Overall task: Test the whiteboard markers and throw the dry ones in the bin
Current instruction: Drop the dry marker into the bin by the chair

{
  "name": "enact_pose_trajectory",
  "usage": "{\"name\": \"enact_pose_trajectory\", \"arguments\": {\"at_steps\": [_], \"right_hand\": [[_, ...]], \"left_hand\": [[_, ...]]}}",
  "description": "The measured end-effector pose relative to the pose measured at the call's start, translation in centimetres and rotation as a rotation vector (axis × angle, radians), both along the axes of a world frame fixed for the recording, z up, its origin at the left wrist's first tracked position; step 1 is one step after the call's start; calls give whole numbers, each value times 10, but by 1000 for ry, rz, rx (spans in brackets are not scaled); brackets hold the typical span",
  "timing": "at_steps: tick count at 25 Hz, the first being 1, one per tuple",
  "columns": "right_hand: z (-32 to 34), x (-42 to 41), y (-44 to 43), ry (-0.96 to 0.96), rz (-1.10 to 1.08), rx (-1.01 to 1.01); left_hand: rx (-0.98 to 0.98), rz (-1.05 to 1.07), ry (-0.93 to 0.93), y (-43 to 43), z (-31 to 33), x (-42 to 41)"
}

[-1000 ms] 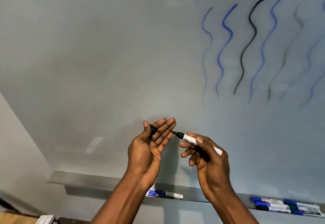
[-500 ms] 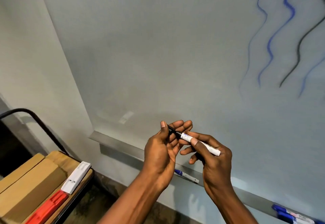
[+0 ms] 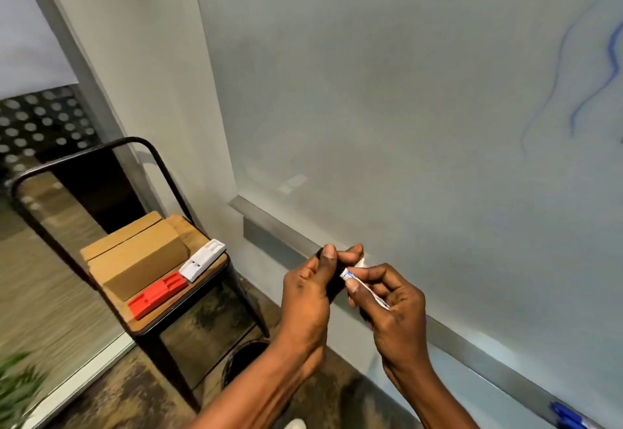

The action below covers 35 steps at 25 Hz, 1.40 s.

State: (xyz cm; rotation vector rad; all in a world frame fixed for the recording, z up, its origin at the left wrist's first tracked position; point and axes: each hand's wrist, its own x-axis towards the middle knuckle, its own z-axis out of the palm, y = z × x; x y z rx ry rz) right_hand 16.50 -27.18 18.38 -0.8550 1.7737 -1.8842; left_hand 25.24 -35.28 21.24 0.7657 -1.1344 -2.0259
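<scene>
We judge the marker (image 3: 366, 288) could slip and fall short of the bin (image 3: 237, 363) beside the chair (image 3: 135, 144), since our right hand (image 3: 391, 314) merely pinches its white barrel while our left hand (image 3: 312, 288) curls tight over its dark end, just before the whiteboard's tray (image 3: 276, 226).

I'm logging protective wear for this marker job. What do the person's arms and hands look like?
The left hand and right hand are bare: no gloves, rings or watch visible. The left forearm and right forearm are uncovered too, with no sleeve in the frame. The nails are short and unpainted.
</scene>
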Motion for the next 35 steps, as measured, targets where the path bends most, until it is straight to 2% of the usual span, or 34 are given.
{"name": "enact_pose_trajectory", "arguments": {"at_steps": [6, 13, 17, 21, 23, 26, 28, 30, 32, 35], "right_hand": [[-29, 25, 11, -489, 188, -3], [-82, 51, 16, -471, 301, 173], [-113, 65, 6, -217, 406, 296], [-143, 81, -6, 356, 415, 497], [-152, 90, -20, 535, 418, 544], [-179, 103, -47, 590, 502, 668], [-203, 116, -64, 650, 569, 739], [-232, 129, -73, 724, 577, 736], [-244, 138, -79, 767, 553, 826], [-262, 145, -92, 831, 608, 1026]], "left_hand": [[-48, 49, -39, 14, -43, 32], [-5, 105, -291, 29, -91, 66], [-42, 200, -428, 21, -119, 85], [-131, 242, -605, -5, -156, 111], [-239, 195, -749, -19, -170, 126], [-314, 88, -859, -42, -190, 157], [-413, 9, -996, -64, -212, 187], [-537, -163, -1174, -82, -238, 218], [-706, -366, -1321, -95, -255, 240], [-904, -523, -1340, -113, -273, 263]]}}
